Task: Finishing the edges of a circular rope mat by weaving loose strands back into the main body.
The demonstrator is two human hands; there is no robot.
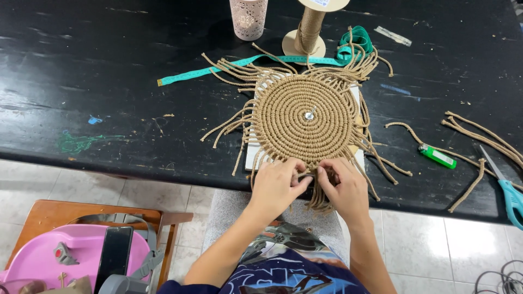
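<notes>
Foreground: patterned shirt and my forearms, lower centre of frame, cut off by the bottom edge.
Left hand (277,184): fingers pinched shut on cord strands at the lower rim of the round woven mat (305,115).
Right hand (344,188): fingers curled closed on the neighbouring strands, fingertips nearly meeting my left.
Mat position: centre of frame, lying on a white board (251,152) on the black table (109,81), a metal pin (310,114) at its middle.
Upper edge: pink perforated cup (248,17), cord spool (309,30), green tape measure (229,66) running under the fringe.
Right side: green lighter (437,156), loose cord pieces (479,136), blue-handled scissors (506,190) partly cut off.
Lower left: wooden chair (49,218) carrying a pink case (43,256) and a dark phone (114,251).
Obstruction: my hands hide the knot being held; which strands are crossed cannot be made out.
</notes>
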